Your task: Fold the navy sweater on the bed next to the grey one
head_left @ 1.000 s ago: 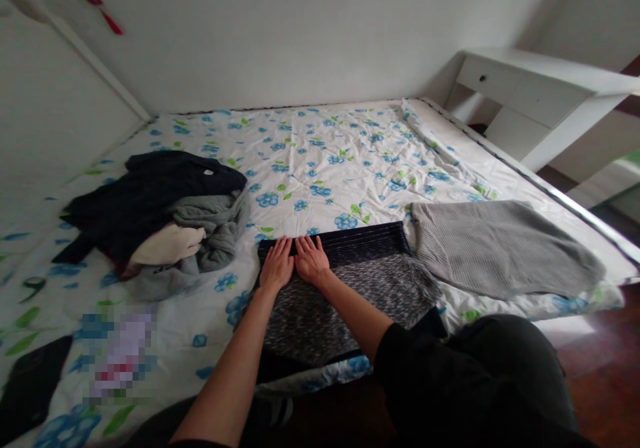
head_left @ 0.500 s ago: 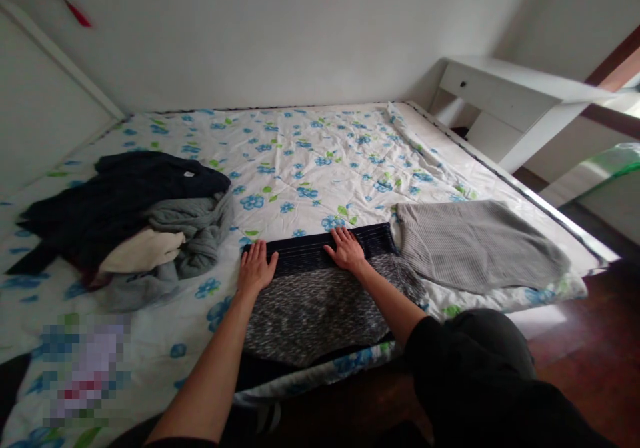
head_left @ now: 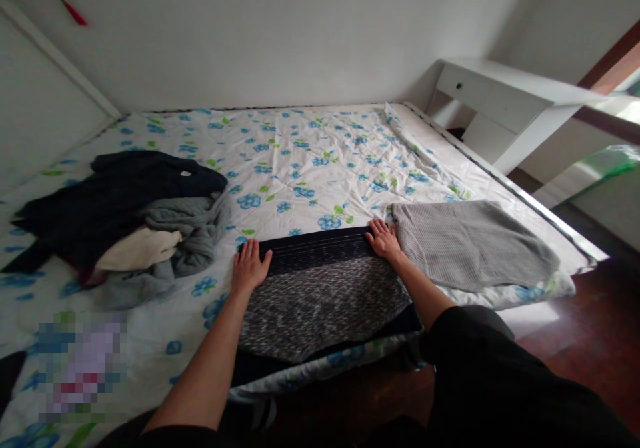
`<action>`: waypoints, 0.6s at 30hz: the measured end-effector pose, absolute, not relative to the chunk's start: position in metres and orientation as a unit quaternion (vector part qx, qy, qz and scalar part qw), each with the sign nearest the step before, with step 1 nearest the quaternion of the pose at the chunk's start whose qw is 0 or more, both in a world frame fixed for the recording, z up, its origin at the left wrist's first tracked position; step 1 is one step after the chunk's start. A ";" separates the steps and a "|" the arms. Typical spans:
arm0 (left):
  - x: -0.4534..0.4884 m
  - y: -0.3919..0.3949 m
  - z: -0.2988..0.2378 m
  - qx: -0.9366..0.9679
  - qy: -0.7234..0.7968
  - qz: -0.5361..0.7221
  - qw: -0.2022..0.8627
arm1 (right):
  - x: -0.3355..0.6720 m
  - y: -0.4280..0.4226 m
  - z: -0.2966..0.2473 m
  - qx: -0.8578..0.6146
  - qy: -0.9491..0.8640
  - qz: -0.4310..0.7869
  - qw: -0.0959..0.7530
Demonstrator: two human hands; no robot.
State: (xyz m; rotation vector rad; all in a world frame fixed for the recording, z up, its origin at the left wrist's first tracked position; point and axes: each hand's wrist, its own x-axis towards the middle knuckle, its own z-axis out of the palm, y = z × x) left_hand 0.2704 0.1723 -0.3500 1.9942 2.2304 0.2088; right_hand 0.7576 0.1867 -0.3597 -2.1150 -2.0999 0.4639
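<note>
A folded dark knit sweater (head_left: 325,301), speckled grey with a black striped band along its far edge, lies at the near edge of the bed. My left hand (head_left: 250,268) rests flat on its far left corner, fingers apart. On the far right corner lies my right hand (head_left: 385,240), also flat with spread fingers. Just right of that hand is a folded light grey ribbed sweater (head_left: 470,245), its left edge close to my fingers.
A heap of clothes holds a dark navy garment (head_left: 125,185), a grey knit garment (head_left: 190,225) and a cream piece (head_left: 140,249) on the left. Under everything is a flowered bed sheet (head_left: 295,148). A white desk (head_left: 515,95) stands at the back right.
My right hand has slid right along the black band to the sweater's far right corner. My left hand stays at the left corner. The view has shifted slightly.
</note>
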 end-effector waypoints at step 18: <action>0.411 0.171 -0.342 0.782 0.611 0.063 0.105 | 0.577 0.169 -0.338 -0.576 -0.779 0.197 0.151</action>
